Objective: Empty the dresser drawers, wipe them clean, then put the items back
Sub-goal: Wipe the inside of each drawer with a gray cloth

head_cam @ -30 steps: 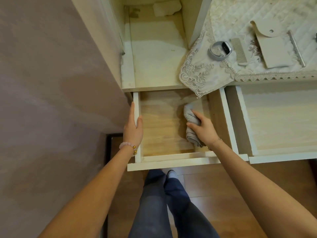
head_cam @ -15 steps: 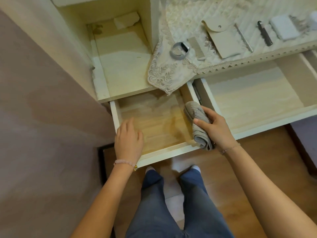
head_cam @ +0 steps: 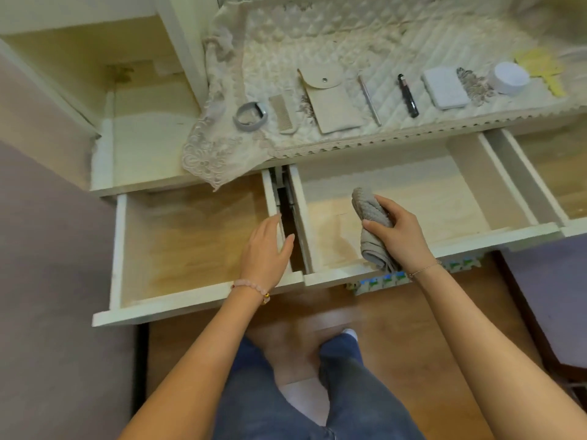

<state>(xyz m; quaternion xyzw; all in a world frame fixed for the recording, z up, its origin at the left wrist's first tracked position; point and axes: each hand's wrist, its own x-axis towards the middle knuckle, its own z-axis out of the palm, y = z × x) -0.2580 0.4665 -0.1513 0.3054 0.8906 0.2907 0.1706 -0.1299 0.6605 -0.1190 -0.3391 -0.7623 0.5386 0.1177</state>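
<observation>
The right hand (head_cam: 398, 238) grasps a rolled grey cloth (head_cam: 368, 211) over the middle drawer (head_cam: 444, 198), towards its near left corner; the roll's long axis runs near to far, its far end tipped slightly left; the left hand (head_cam: 265, 252) is released, fingers loosely straight, over the right wall of the left drawer (head_cam: 190, 242)

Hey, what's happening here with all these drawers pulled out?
A person's right hand grips a rolled grey cloth over the middle drawer. The left hand, fingers relaxed, is at the right wall of the left drawer. Both drawers are open and look empty. A comb, pouch and other small items lie on the dresser top.
</observation>
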